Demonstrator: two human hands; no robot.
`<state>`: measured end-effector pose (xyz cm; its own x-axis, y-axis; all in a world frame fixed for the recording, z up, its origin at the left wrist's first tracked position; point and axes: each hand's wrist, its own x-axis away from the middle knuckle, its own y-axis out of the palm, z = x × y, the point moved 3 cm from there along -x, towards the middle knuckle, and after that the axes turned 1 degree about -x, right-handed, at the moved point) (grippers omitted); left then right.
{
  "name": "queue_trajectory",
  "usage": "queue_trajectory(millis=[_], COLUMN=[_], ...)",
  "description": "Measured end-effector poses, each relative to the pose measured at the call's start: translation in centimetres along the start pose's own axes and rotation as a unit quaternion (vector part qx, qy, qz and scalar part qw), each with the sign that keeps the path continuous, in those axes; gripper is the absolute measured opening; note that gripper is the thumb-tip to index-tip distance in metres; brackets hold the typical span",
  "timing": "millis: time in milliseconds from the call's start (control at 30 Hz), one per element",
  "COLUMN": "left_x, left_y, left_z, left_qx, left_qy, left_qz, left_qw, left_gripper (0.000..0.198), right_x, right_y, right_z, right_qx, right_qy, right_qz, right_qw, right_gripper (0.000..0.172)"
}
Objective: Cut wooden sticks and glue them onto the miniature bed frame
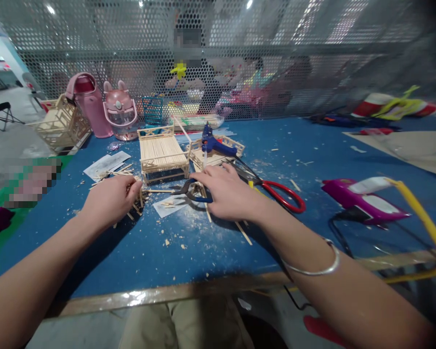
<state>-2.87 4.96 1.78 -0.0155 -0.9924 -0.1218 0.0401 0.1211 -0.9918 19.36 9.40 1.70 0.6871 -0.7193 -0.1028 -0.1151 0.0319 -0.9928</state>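
Note:
My left hand (111, 198) is closed, thumb against the curled fingers, on a thin wooden stick (160, 191) that points right. The fingertips are partly hidden, and more short sticks show beneath them. My right hand (227, 191) is wrapped round the blue handles of a pair of pliers (184, 189). Its dark jaws are at the stick's right end; whether they grip it I cannot tell. Just behind stands a small bed-like model (163, 152) built of sticks. Near my right fingers, a blue glue gun (218, 145) rests on another stick frame (236, 143).
Red-handled scissors (283, 196) lie right of my right hand. Farther right is a purple-and-white tool (366, 201) beside a yellow bar (421, 223). A pink bottle (92, 109) and a rabbit-eared cup (119, 111) stand back left, before a perforated metal screen (131, 58). Wood scraps litter the blue table (138, 266).

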Motion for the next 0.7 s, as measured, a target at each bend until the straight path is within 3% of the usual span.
queue_trajectory(millis=[233, 367, 533, 700], left_x=[-0.6, -0.6, -0.4, -0.4], left_y=[0.9, 0.7, 1.2, 1.8], left_z=[-1.2, -1.3, 0.1, 0.9], left_qx=[-0.035, -0.056, 0.037, -0.002], left_qy=[0.036, 0.017, 0.130, 0.136], left_qz=[0.011, 0.064, -0.004, -0.017], left_qw=[0.999, 0.996, 0.991, 0.991], left_gripper=[0.036, 0.031, 0.024, 0.028], right_x=[-0.2, -0.2, -0.2, -0.2], right_y=[-0.1, -0.1, 0.0, 0.1], right_z=[0.2, 0.1, -0.1, -0.3], right_qx=[-0.024, -0.032, -0.051, -0.066], right_qy=[0.034, 0.033, 0.027, 0.020], right_qz=[-0.014, -0.009, 0.003, 0.016], right_qw=[0.999, 0.999, 0.998, 0.998], right_gripper=[0.066, 0.063, 0.063, 0.063])
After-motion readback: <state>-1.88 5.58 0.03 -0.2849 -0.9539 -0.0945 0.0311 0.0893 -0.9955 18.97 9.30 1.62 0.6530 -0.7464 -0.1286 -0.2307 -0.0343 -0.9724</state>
